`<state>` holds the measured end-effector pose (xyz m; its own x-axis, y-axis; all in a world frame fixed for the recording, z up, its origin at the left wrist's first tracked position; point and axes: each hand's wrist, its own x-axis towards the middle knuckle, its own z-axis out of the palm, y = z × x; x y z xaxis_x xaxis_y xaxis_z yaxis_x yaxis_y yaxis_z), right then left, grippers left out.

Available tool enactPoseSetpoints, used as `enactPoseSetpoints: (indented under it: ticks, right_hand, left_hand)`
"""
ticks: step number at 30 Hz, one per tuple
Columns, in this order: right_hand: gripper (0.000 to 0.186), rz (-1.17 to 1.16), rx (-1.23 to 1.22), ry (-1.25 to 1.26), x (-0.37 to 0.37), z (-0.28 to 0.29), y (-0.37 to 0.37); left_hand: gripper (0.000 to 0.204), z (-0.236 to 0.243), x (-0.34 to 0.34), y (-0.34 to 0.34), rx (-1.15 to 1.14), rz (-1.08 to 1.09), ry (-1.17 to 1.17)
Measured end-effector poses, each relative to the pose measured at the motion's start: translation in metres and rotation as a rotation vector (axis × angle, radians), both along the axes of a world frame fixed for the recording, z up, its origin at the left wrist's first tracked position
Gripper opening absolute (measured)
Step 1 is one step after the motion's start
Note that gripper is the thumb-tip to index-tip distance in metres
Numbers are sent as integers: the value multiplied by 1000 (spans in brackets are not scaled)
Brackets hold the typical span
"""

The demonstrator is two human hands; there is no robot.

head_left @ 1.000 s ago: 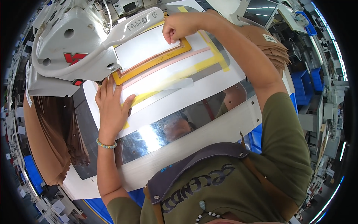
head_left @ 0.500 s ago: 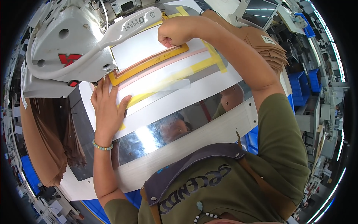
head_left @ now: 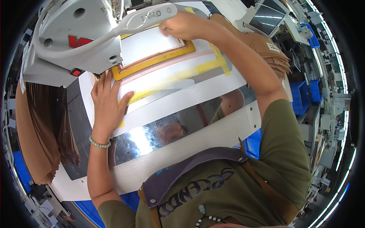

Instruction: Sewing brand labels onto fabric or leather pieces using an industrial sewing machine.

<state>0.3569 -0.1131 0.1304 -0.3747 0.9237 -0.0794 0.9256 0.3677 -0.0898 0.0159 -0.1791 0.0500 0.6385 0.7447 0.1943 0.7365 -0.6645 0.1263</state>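
My left hand (head_left: pixel 108 102) lies flat with fingers stretched on a white sheet (head_left: pixel 163 108), its fingertips beside the near left corner of a yellow frame (head_left: pixel 156 62). The frame has a brown inner edge and surrounds a white panel (head_left: pixel 146 46). Over the panel's far right part, my right hand (head_left: pixel 180 26) is closed, its fingers curled down and a little blurred. Whatever the fingers may hold is hidden. Strips of yellow tape (head_left: pixel 201 67) and a clear plastic strip (head_left: pixel 171 89) lie on the sheet in front of the frame.
A white sewing machine head (head_left: pixel 70 41) with a bent light arm (head_left: pixel 148 15) stands at the left, close to my left fingertips. Brown fabric pieces hang at the left (head_left: pixel 38 129) and lie stacked at the right (head_left: pixel 266 49). A shiny metal plate (head_left: pixel 178 129) edges the table.
My right hand has moved from the frame's near rail toward the far side, over the white panel. My left hand remains flat by the corner. The whole view has shifted slightly.
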Motion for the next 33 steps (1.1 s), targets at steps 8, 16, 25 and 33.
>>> enactPoseSetpoints:
  ticks: [8, 16, 25, 33]
  right_hand:
    - [32, -6, -586, 936, -99, -49, 8]
    - [30, 28, -55, 722, -71, -27, -33]
    - [20, -200, 239, 1055, 6, -57, -46]
    - [19, -157, 297, 971, 5, -51, -51]
  left_hand:
    - [65, 2, -4, -3, 12, 22, -46]
    - [63, 25, -34, -5, 77, 43, -75]
    - [36, 103, -226, 76, 794, 650, 122]
    - [17, 116, -277, 123, 401, 819, -259]
